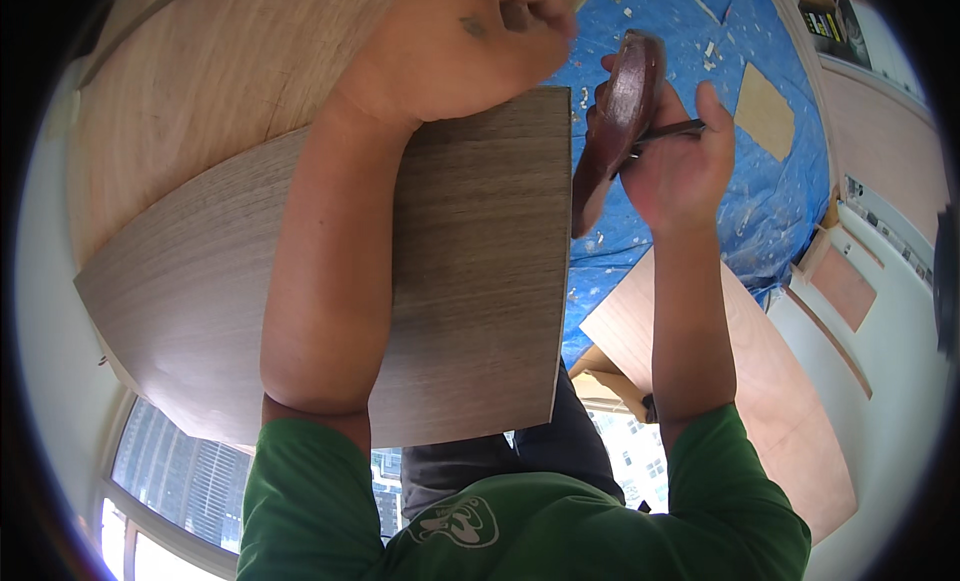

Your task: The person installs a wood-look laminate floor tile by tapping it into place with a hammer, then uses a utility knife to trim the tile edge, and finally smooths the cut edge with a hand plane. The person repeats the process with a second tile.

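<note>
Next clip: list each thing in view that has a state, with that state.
Left hand: closed, resting at the grey wood-grain panel's top edge.
Right hand: gripping a dark brown wooden-handled tool.
Wooden-handled tool: held against the panel's right edge.
Grey wood-grain panel: flat, uncovered.
Blue tarp: spread out, littered with chips.

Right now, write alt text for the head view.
A person's right hand holds a dark brown tool against the edge of a grey wood-grain panel, while the left hand rests on the panel's top. Behind lies a blue tarp with wood chips.
</note>
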The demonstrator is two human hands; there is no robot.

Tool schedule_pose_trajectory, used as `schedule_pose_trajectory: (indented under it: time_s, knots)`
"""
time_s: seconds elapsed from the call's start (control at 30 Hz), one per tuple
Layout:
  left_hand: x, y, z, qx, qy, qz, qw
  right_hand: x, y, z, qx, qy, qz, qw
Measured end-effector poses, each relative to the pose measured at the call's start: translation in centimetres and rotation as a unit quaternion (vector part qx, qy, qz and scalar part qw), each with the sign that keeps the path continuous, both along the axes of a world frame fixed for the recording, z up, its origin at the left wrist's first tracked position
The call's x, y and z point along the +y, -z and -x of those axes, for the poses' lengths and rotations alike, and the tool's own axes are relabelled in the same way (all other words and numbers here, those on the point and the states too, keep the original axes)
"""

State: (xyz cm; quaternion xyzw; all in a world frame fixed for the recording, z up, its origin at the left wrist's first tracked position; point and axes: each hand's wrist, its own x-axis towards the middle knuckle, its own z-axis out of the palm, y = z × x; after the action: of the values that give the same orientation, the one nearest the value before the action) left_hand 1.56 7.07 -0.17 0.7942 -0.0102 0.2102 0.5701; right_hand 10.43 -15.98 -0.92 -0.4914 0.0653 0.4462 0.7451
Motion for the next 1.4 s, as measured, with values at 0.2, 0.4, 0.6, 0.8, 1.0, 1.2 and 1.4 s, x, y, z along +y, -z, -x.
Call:
schedule_pose_trajectory:
  time_s: [0.2,0.4,0.6,0.8,1.0,1.2,1.4]
  knots:
    - [-0.2,0.1,0.3,0.062,-0.043,0.117,0.99,-0.9,1.4,-0.4,-0.003,-0.138,-0.132,0.982]
    - [-0.2,0.8,0.1,0.009,-0.061,0.074,0.995,-0.2,0.5,0.0,-0.135,-0.182,-0.066,0.972]
    - [-0.4,0.4,-0.1,0.015,-0.09,0.036,0.995,-0.1,-1.5,0.3,-0.176,-0.211,0.026,0.961]
    - [-0.7,-0.4,0.1,0.056,-0.125,0.028,0.99,0.4,-1.5,0.9,-0.235,-0.206,0.021,0.95]
    - [-1.3,-0.7,0.4,0.034,-0.132,0.035,0.99,1.1,-1.3,1.1,-0.263,-0.183,0.072,0.945]
    - [-1.5,0.0,0.4,-0.006,-0.148,0.075,0.986,2.5,-2.7,1.4,-0.3,-0.167,0.125,0.931]
    - [-2.4,0.9,0.0,-0.023,-0.175,0.047,0.983,2.7,-3.6,2.6,-0.311,-0.163,0.147,0.925]
